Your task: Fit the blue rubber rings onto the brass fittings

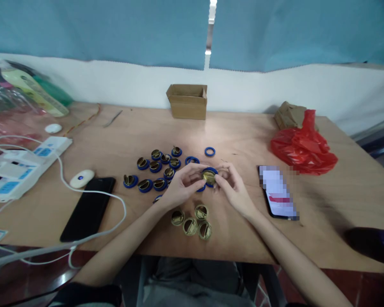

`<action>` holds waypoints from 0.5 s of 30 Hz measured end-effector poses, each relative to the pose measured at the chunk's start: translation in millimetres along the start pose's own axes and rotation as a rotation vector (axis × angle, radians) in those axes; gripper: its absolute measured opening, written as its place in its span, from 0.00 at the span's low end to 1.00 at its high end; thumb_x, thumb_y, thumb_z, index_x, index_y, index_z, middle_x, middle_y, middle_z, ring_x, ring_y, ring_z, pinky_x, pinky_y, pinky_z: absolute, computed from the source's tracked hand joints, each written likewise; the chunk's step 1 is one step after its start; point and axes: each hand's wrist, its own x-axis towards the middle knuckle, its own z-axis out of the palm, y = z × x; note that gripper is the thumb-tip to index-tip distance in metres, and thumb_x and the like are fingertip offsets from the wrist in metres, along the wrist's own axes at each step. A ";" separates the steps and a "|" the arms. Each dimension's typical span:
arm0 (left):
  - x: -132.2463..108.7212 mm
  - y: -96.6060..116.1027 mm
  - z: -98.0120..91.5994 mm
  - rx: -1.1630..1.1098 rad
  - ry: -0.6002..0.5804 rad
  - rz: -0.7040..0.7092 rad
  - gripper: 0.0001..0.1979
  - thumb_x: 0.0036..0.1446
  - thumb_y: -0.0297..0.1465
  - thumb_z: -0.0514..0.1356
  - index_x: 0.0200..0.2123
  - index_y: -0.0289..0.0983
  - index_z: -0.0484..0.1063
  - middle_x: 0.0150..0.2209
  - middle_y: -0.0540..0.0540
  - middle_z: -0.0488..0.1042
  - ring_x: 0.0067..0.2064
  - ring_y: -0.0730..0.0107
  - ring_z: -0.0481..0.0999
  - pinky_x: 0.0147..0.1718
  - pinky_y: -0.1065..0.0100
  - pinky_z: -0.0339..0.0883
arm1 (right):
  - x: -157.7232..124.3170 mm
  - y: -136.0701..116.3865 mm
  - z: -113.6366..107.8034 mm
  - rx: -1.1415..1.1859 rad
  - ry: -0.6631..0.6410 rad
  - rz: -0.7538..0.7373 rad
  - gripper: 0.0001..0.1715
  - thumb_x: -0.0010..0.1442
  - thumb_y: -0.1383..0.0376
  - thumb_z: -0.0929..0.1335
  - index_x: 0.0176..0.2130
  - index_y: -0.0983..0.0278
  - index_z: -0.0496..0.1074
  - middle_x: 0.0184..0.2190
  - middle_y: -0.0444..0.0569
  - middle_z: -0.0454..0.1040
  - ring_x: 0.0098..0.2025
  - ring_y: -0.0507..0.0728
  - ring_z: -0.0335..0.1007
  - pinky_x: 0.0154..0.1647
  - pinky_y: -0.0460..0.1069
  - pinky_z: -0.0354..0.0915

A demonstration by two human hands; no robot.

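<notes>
Between both sets of fingertips, just above the table, is a round brass-coloured metal piece [208, 176] with a blue ring [213, 170] around its far edge. My left hand [186, 181] pinches it from the left, and my right hand [231, 183] grips its right side. Several brass pieces without rings [190, 226] lie nearer the table's front edge. To the left are several brass pieces seated in blue rings [155, 166], some partly hidden by my left hand. Beyond my hands lies a loose blue ring [210, 151], with more loose rings [192, 160] beside my left fingers.
A cardboard box [188, 102] stands against the wall. On the right are a lit phone [277, 192], a red plastic bag [304, 149] and a dark object [371, 245] at the edge. A black phone [88, 209], white cable [123, 209] and power strip [28, 166] occupy the left.
</notes>
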 end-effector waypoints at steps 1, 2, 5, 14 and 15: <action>-0.2 -0.4 0.7 0.005 0.008 0.012 0.15 0.60 0.24 0.67 0.50 0.37 0.75 0.52 0.40 0.81 0.52 0.64 0.82 0.54 0.65 0.77 | -1.0 0.8 1.0 -0.052 0.019 -0.028 0.13 0.67 0.56 0.67 0.47 0.58 0.63 0.26 0.39 0.67 0.25 0.52 0.66 0.27 0.48 0.67; -0.3 -0.8 1.3 0.014 0.018 0.028 0.14 0.60 0.24 0.66 0.49 0.37 0.75 0.52 0.40 0.81 0.52 0.64 0.82 0.54 0.64 0.77 | -2.1 1.4 1.6 -0.117 0.034 -0.061 0.13 0.67 0.56 0.67 0.47 0.58 0.63 0.27 0.39 0.67 0.25 0.52 0.66 0.27 0.48 0.66; -1.1 -1.8 2.1 0.082 0.063 0.102 0.11 0.61 0.23 0.65 0.47 0.37 0.75 0.53 0.40 0.80 0.55 0.63 0.81 0.57 0.62 0.75 | -5.0 3.8 0.4 -0.358 0.033 -0.192 0.10 0.69 0.60 0.66 0.49 0.59 0.65 0.32 0.43 0.72 0.29 0.53 0.70 0.29 0.49 0.68; -4.4 -1.1 0.8 0.719 0.113 0.446 0.14 0.65 0.22 0.60 0.50 0.41 0.77 0.57 0.42 0.78 0.57 0.63 0.80 0.57 0.58 0.77 | -5.7 17.1 -7.4 -0.652 0.077 -0.369 0.13 0.72 0.66 0.62 0.54 0.59 0.68 0.46 0.52 0.79 0.44 0.59 0.79 0.45 0.56 0.76; -4.5 -0.7 2.0 0.764 0.127 0.490 0.14 0.65 0.21 0.60 0.50 0.42 0.77 0.56 0.43 0.79 0.55 0.64 0.81 0.55 0.59 0.78 | -6.3 17.9 -7.1 -0.670 0.087 -0.369 0.13 0.72 0.66 0.62 0.54 0.59 0.68 0.46 0.52 0.80 0.43 0.59 0.80 0.45 0.56 0.76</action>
